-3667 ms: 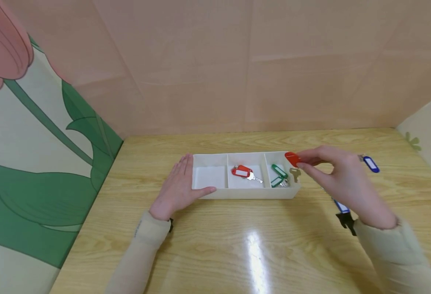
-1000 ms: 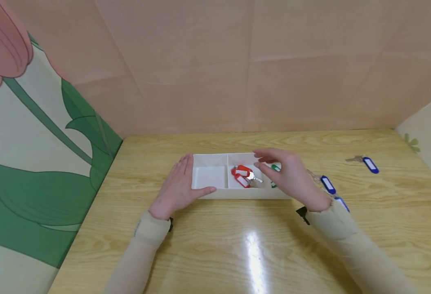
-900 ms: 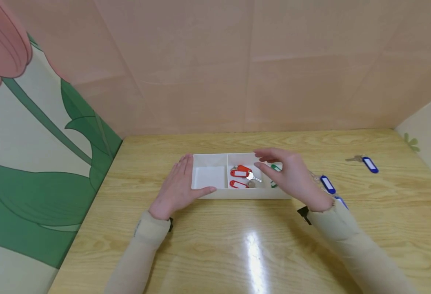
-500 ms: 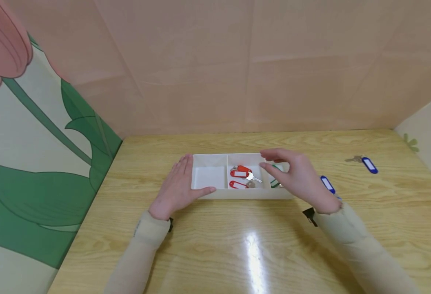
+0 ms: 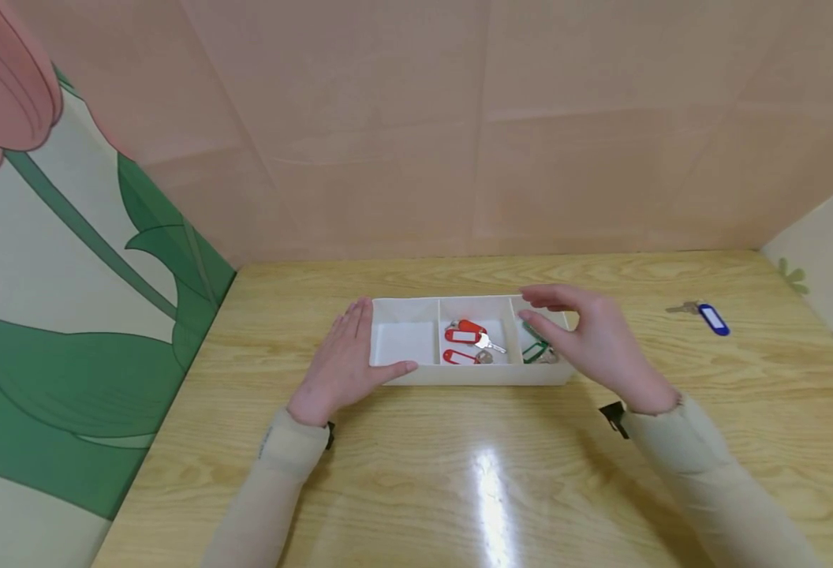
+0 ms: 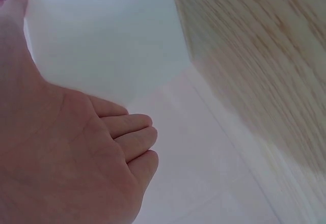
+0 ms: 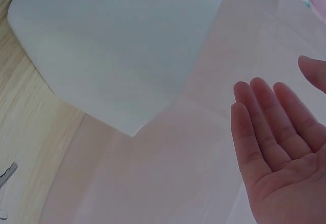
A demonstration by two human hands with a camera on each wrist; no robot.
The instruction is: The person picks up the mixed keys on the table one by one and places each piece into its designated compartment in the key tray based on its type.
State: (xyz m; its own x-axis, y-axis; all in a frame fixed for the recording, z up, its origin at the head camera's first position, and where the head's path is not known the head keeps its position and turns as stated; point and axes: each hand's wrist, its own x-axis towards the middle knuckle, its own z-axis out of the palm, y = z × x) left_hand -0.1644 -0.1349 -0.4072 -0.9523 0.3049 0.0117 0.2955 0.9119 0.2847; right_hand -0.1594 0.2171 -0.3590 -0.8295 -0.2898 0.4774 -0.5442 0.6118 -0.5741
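Note:
A white three-compartment tray (image 5: 473,375) stands on the wooden table. My left hand (image 5: 337,359) lies flat against its left end, fingers straight, thumb along the front wall. Its palm also shows beside the tray in the left wrist view. Over the right compartment hovers my right hand (image 5: 594,335), thumb and fingers apart with nothing between them. Several keys with red tags (image 5: 463,336) lie in the middle compartment. Green-tagged keys (image 5: 534,352) sit in the right one, partly hidden by the right hand. The left compartment holds nothing.
A key with a blue tag (image 5: 713,319) lies on the table (image 5: 402,473) at the far right. Other blue-tagged keys seen there earlier are hidden behind the right hand and forearm. A pink covering (image 5: 459,158) rises along the table's back edge.
My right hand brought a red-tagged key from the right and let it go in the middle compartment, where the tag settled flat. Empty, it then drew back rightward. My left hand stayed put.

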